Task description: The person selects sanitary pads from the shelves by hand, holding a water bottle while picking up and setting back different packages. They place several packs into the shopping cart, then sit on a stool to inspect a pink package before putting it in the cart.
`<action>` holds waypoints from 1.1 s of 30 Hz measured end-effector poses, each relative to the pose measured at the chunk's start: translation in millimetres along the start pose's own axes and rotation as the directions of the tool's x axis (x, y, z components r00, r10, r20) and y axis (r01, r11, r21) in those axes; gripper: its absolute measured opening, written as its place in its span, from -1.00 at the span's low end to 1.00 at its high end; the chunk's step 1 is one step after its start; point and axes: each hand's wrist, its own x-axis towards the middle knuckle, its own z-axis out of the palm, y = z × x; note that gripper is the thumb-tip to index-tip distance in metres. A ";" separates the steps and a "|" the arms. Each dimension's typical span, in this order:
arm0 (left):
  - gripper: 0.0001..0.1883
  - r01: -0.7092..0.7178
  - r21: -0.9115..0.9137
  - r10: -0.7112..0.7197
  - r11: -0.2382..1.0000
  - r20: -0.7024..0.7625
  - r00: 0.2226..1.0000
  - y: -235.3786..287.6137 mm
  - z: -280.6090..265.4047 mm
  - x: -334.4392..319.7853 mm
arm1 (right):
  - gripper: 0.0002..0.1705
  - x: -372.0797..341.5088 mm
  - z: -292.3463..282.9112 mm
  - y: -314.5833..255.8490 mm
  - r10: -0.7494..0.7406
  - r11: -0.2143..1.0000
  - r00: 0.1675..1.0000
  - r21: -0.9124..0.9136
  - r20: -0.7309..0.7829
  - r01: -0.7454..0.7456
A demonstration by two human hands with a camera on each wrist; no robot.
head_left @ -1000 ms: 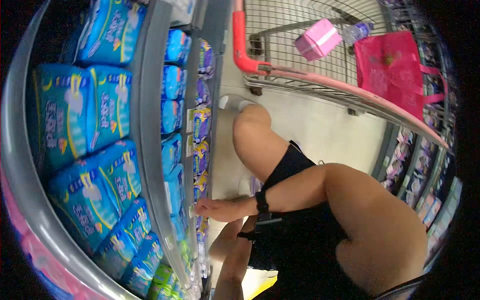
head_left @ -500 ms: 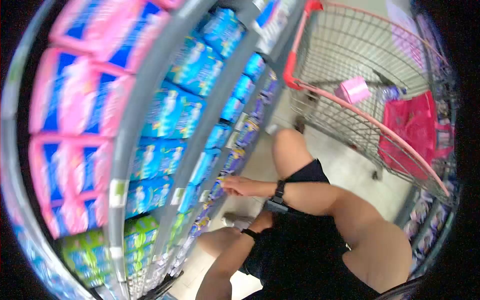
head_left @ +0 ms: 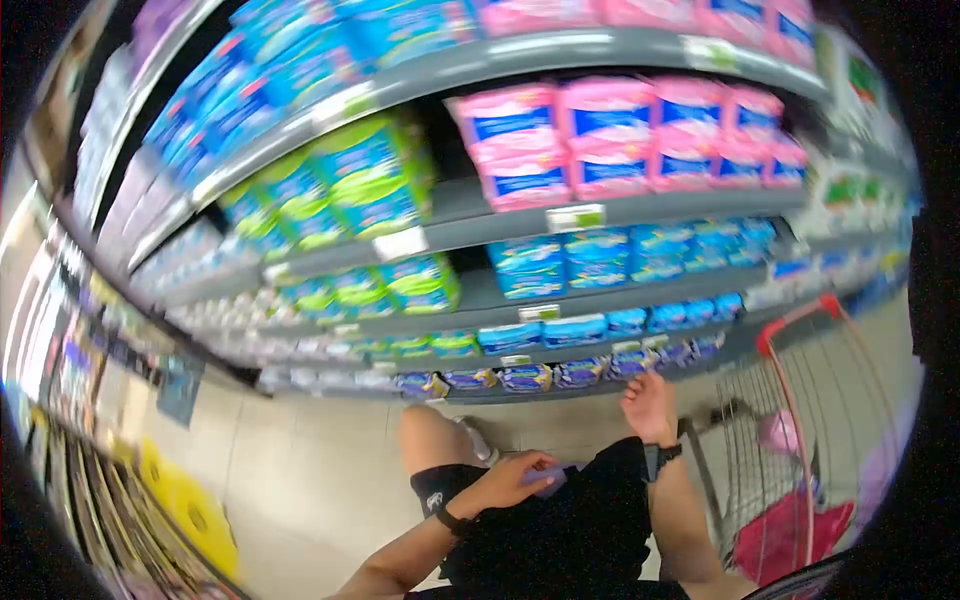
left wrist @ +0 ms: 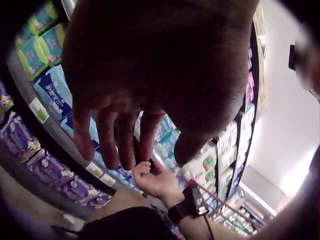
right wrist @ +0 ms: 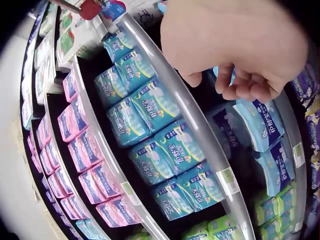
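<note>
In the head view my left hand (head_left: 512, 482) hangs over the lap, with a small purple patch (head_left: 548, 480) showing beside its fingers. The left wrist view shows that hand (left wrist: 155, 75) dark and close, its fingers relaxed and nothing in its grasp. My right hand (head_left: 650, 405) is raised in front of the bottom shelf row of purple packs (head_left: 580, 373). Seen from the right wrist, that hand (right wrist: 235, 50) has loosely curled, bare fingers, overlapping light-blue packs (right wrist: 260, 122) on the shelf behind.
Shelves carry pink packs (head_left: 610, 130), blue packs (head_left: 600, 262) and green packs (head_left: 370, 180). A wire shopping cart (head_left: 767, 335) stands at the right, with a pink box (head_left: 778, 432) and a pink-red bag (head_left: 785, 535) in it. A yellow display (head_left: 190, 505) is at the left.
The head view has swung from looking along the aisle to facing the shelves, with the cart now lower right. The left hand shows over the lap; both hands still hold nothing visible.
</note>
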 end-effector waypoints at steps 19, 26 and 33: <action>-0.68 -0.220 -0.126 0.224 0.967 0.015 0.974 54.4 -17.1 -14.4 | -0.81 -46.5 129.5 -90.9 -0.161 0.973 0.980 -0.150 0.117 0.177; -0.65 -0.298 -0.026 0.297 0.954 0.197 0.934 77.5 -66.1 45.7 | -0.80 -55.2 207.0 -224.7 -0.678 0.472 0.698 -0.590 0.232 0.655; -0.67 -0.410 0.009 0.406 0.912 0.124 0.905 106.3 -104.2 93.0 | 0.12 -6.8 299.2 -313.6 -0.736 -0.553 0.215 -0.754 0.642 0.354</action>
